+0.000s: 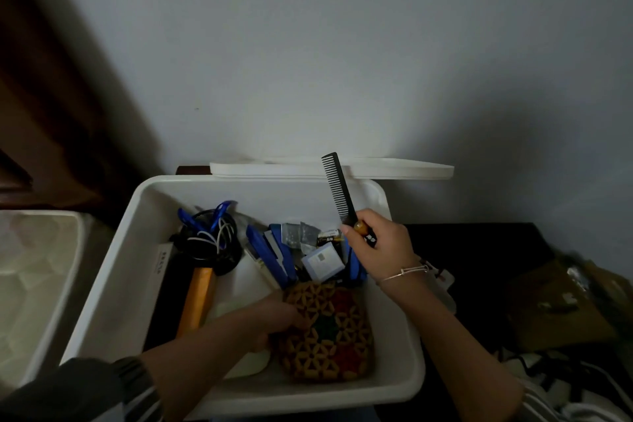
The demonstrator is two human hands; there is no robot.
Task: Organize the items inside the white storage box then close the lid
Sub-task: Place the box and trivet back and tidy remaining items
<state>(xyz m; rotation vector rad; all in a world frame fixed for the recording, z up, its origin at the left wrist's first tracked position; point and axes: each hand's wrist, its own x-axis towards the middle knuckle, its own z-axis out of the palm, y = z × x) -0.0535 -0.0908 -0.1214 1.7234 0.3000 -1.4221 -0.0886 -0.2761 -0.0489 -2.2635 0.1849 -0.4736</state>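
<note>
Fingers [368, 217] of the right hand [380, 247] curl round the handle of a thin black plastic comb [337, 188] — likely light, stiff — above the white plastic storage box [113, 284]; the left hand [279, 317] grips a soft patterned woven pouch [329, 332] inside.

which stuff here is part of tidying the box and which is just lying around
Job: white storage box, its lid, comb in right hand, patterned pouch in left hand, tangled cables inside.
Lying about: cardboard box right of it, white tub on the left.
</note>
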